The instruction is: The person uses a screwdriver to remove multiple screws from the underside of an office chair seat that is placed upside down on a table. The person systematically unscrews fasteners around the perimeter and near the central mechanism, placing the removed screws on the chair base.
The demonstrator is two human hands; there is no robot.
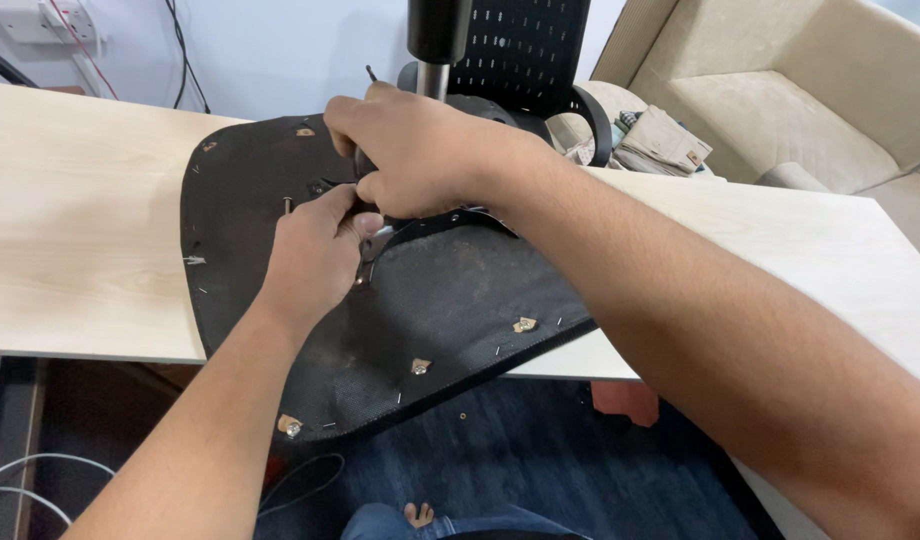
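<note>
Right hand (410,150), left hand (320,250) gripping seat-base mechanism (430,222).

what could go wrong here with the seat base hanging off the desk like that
1. The black fabric-covered chair seat base overhangs the front edge of the pale wooden desk; pressing down could tip or slide it off.
2. Staple ends stick up along its rim near the left hand, so a slip could scratch fingers.
3. The right hand closes its grip on a dark tool handle right above the left fingers; if the tool skids, it may jab them.
</note>
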